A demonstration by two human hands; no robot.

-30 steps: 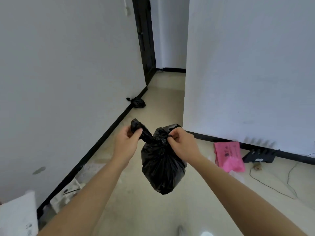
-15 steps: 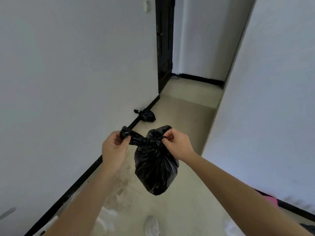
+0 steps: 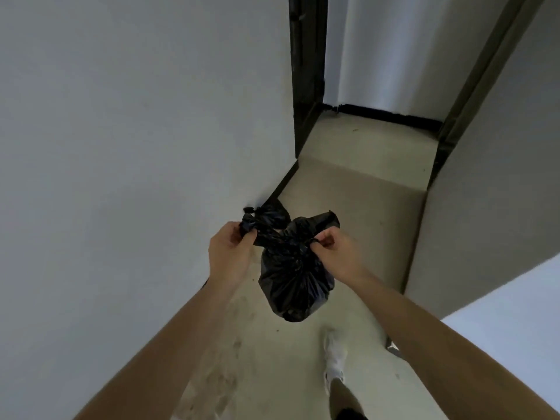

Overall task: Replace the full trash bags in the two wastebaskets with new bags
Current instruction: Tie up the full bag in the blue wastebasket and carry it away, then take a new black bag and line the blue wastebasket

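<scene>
Overhead, both hands (image 3: 281,253) pinch a bulging, crinkled black trash bag (image 3: 295,280).

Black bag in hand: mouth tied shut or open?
Gathered shut, finished knot unclear. The black bag hangs bunched at the neck, with the left hand and right hand pulling its ends apart.

2 hands (image 3: 230,253) (image 3: 336,253), 2 black trash bags (image 3: 294,280) (image 3: 272,212), 1 white shoe (image 3: 335,356).

A trash bag (image 3: 295,277) hung between the left hand (image 3: 228,253) and right hand (image 3: 335,253), above the floor (image 3: 357,201); a shoe (image 3: 335,356) stood below it.
</scene>
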